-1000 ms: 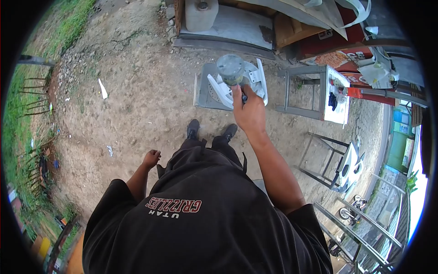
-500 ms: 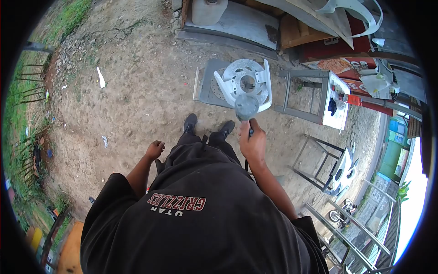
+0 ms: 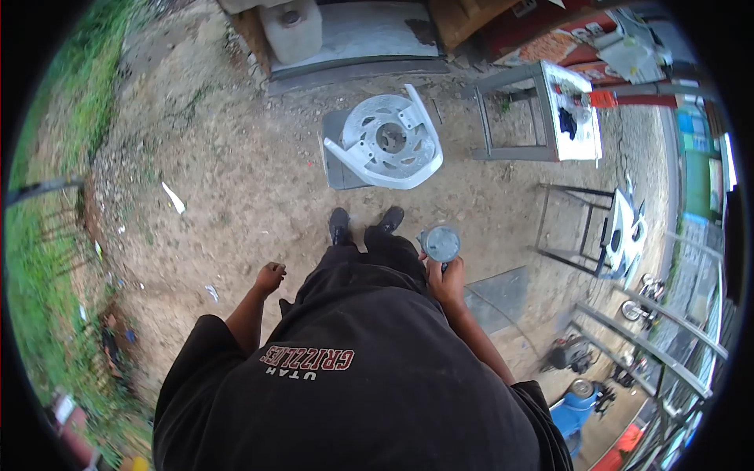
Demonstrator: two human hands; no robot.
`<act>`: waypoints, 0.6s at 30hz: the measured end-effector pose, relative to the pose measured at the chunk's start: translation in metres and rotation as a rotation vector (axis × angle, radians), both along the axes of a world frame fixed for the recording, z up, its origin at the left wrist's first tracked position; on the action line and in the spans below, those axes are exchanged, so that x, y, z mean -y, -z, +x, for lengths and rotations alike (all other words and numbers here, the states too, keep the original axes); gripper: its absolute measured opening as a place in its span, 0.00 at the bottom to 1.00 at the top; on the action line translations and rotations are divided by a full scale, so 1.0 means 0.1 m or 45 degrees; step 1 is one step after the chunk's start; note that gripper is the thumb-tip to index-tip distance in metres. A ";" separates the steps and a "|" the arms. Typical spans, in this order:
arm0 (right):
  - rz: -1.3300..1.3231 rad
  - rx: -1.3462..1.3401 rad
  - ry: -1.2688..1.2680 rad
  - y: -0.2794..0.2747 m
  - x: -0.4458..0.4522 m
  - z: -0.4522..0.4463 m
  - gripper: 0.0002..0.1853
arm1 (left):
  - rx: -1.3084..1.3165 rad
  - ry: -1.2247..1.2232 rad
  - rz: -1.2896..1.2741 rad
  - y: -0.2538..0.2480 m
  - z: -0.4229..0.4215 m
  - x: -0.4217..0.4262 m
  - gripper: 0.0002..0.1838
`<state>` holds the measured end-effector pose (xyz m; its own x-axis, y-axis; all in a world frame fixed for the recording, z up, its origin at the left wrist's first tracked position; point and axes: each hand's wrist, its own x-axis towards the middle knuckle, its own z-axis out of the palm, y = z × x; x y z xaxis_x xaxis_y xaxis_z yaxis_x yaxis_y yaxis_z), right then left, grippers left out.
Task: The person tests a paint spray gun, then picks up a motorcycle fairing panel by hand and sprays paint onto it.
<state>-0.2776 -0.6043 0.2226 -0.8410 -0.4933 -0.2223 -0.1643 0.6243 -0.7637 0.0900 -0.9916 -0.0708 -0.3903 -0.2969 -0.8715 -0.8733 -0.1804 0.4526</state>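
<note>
Right hand: ours [image 3: 449, 280], low and just beside the torso, fingers closed around the handle of what we take to be a spray gun [image 3: 441, 245]; the handle is mostly hidden by the grip.
Spray gun: held with its round, translucent cup uppermost; the level inside is not clear to us.
Left hand: ours [image 3: 271, 276], out to the other side, fingers loosely curled; we see nothing in it, and cannot tell how far it is closed.
White slotted part: one round, vented piece [image 3: 377, 110] with a central opening, a curved white rim [image 3: 404, 180] around its near side and arms at both sides; it lies ahead of our shoes [image 3: 339, 226], over a grey board [image 3: 342, 174], apart from both hands.
Change: our right hand has drawn the spray gun back from the white slotted part towards our body, leaving that part uncovered to view.
Meaning: by our judgement, spraying from here would fall short or stray; the gun would need bringing near again.
Right-side table: one, grey-framed, white-topped [image 3: 587, 146], bearing a dark cloth [image 3: 567, 122].
Metal stand: one [image 3: 577, 189], bearing a white moulded panel [image 3: 620, 228].
Ground, right: one dark flat sheet [image 3: 506, 294].
Far side: one pale jerrycan [image 3: 297, 39].
</note>
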 end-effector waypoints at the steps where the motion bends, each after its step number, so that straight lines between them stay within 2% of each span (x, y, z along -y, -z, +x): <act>1: -0.039 0.095 0.084 0.05 -0.06 0.02 0.13 | 0.001 0.001 -0.009 0.00 -0.04 0.09 0.24; 3: -0.136 0.281 0.237 0.16 -0.13 0.04 0.11 | 0.001 0.025 -0.039 -0.07 -0.17 0.28 0.23; 6: -0.134 0.135 0.174 0.45 -0.29 -0.02 0.15 | -0.029 0.066 -0.086 -0.28 -0.46 0.50 0.24; 8: -0.229 -0.003 0.211 0.49 -0.25 -0.05 0.11 | -0.036 0.144 -0.101 -0.55 -0.77 0.62 0.25; 10: -0.244 0.003 0.243 0.42 -0.23 -0.11 0.12 | -0.161 0.114 -0.206 -0.84 -1.25 0.80 0.25; 14: -0.193 0.193 0.307 0.40 -0.37 -0.07 0.21 | -0.435 -0.013 -0.384 -1.46 -2.54 1.32 0.26; 18: -0.073 -0.042 0.358 0.42 -0.46 0.09 0.23 | -0.597 0.047 -0.431 -2.01 -3.45 1.57 0.26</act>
<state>-0.2687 -0.5581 0.1806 -0.9528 -0.2506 -0.1712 -0.0161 0.6051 -0.7960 -0.2549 -1.1487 0.1298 -0.7270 -0.5079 -0.4620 -0.5687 0.0685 0.8197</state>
